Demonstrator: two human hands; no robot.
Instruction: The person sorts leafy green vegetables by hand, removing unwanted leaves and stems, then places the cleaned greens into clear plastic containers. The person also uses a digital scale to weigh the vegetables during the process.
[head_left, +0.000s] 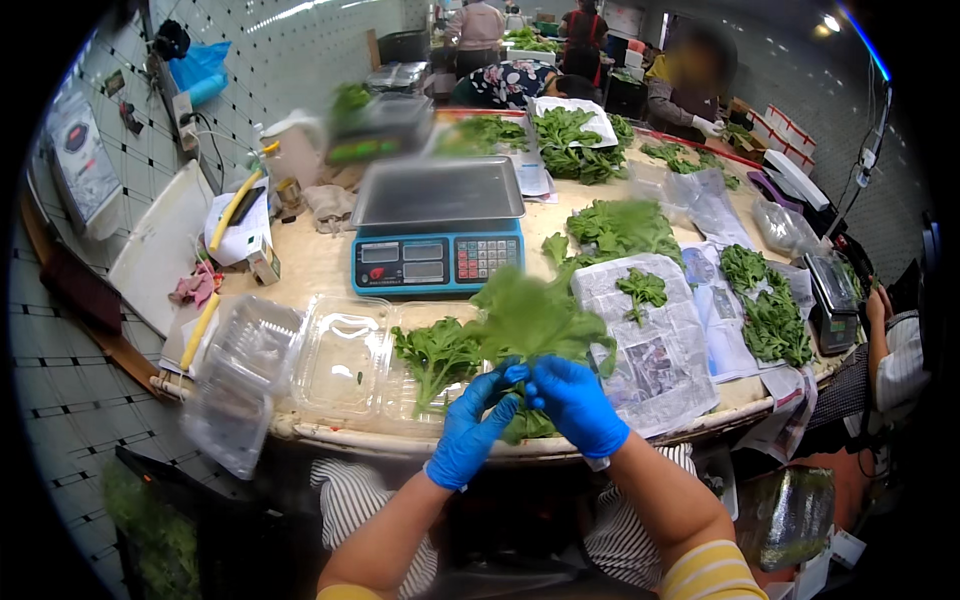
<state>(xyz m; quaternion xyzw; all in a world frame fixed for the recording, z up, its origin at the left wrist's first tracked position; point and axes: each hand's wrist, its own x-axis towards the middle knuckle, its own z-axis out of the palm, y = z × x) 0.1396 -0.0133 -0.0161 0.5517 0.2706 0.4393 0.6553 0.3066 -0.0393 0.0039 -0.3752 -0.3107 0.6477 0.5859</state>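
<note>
Both my hands wear blue gloves and meet at the front edge of the table, around a bunch of leafy greens. My right hand pinches its stems, while my left hand curls around them from the other side. The leaves fan out above my fingers and look blurred. Just left of the bunch, more greens lie in one half of an open clear plastic clamshell box. Behind it stands a blue digital scale with a bare metal pan. Some leaves hang below my fingers.
Newspaper with a small sprig lies to the right, near a pile of greens. Stacked clear boxes overhang the left edge. A second scale stands far right, beside another person's hand. Other people work behind.
</note>
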